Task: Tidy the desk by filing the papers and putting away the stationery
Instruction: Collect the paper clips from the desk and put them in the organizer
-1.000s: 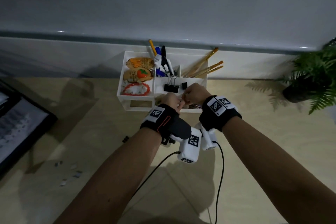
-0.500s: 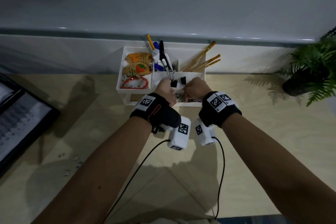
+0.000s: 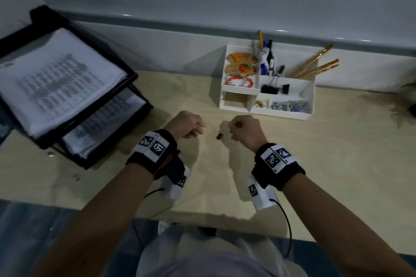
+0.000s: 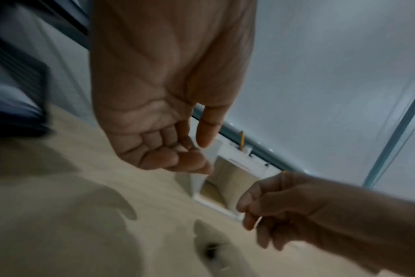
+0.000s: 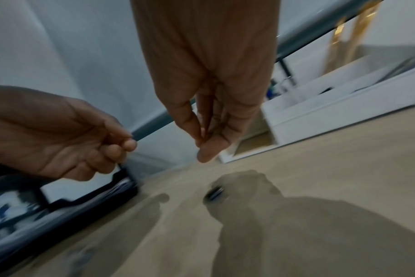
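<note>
My left hand (image 3: 194, 131) and right hand (image 3: 234, 132) hover apart, low over the wooden desk (image 3: 315, 153), in front of the white organiser (image 3: 281, 113). A small dark clip-like object (image 3: 219, 136) lies on the desk between them, touched by neither. In the left wrist view my left hand (image 4: 197, 155) has loosely curled fingers and holds nothing. In the right wrist view my right hand (image 5: 204, 142) has its thumb tip against its fingertips, with nothing seen between them. The small dark object (image 5: 215, 193) is blurred below it.
A black two-tier paper tray (image 3: 135, 75) with printed sheets (image 3: 56, 78) stands at the left. The organiser holds pens, gold pencils (image 3: 315, 65), binder clips (image 3: 270, 89) and paper clips. Small bits (image 3: 51, 153) lie near the tray. A plant (image 3: 410, 96) is at the right edge.
Both hands have drawn back from the organiser's front compartment and parted. The view has pulled back and swung left, bringing the paper tray into sight. A small dark object now shows on the desk.
</note>
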Demonstrator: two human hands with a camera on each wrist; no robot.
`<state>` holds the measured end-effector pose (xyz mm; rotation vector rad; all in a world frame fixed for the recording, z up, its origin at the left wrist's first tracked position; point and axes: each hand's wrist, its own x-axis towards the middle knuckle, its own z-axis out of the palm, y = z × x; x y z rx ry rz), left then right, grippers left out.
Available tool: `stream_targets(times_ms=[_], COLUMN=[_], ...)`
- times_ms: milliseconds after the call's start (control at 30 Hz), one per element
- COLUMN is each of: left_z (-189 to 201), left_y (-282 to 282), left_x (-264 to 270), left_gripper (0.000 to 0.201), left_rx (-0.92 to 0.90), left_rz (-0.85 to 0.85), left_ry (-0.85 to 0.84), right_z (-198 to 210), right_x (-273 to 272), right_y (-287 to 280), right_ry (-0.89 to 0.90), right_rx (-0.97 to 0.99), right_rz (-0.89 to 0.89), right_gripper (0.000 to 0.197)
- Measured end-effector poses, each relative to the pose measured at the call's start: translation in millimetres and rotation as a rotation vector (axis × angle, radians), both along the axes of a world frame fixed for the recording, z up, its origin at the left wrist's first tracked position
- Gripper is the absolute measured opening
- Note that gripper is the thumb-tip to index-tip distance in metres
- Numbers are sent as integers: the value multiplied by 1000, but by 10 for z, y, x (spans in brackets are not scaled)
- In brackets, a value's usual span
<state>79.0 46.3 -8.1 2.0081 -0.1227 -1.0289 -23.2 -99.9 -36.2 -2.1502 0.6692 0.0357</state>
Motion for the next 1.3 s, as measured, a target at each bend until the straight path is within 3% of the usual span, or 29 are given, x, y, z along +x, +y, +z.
stream_targets(times_ms=[200, 300, 467, 567, 667, 767, 867, 967, 1033, 1100, 1200, 1233, 1300], left_z=[-316, -511, -719, -796, -804, -844, -911, -892, -793, -744, -732, -718, -700], left_y=[1065, 1321, 1323, 1248, 1202, 1208, 1258, 1315, 1330, 1336, 1371, 1384, 1415], left_x=[316, 337, 303, 300, 328, 446, 510, 492, 466, 441, 441, 444, 452], left_gripper=[6, 26, 28, 20, 17, 20, 27, 33, 26, 25, 29, 32, 37], left_rx=[401, 461, 367, 365, 361, 317, 91, -412, -569, -602, -618, -626, -617], left_rz=[-342, -480, -601, -670, -669, -523, -161, 258, 376, 408, 447, 453, 434], left_ry=[-361, -469, -634, -774, -816, -689, -321, 196, 464, 607, 666, 676, 647], right_z=[-103, -216, -359, -377, -417, -399, -241, -210, -213, -260, -357, -382, -448], right_x=[287, 425, 492, 516, 536, 503, 371, 280, 274, 289, 306, 306, 291], right_y=[1097, 1421, 1649, 1674, 1560, 1440, 1369, 1307, 1325, 1375, 1513, 1578, 1668], right_ry=[49, 75, 58, 54, 47, -96, -270, -303, -251, -109, 160, 224, 273], right_rx=[-157, -251, -479, -449, -209, 356, 1067, 1305, 1223, 896, 231, 88, -73], right_rz=[400, 536, 548, 459, 138, -365, -688, -706, -679, -556, -178, -66, 98], right_gripper=[32, 33, 27, 25, 18, 12, 23, 43, 36, 32, 17, 13, 22])
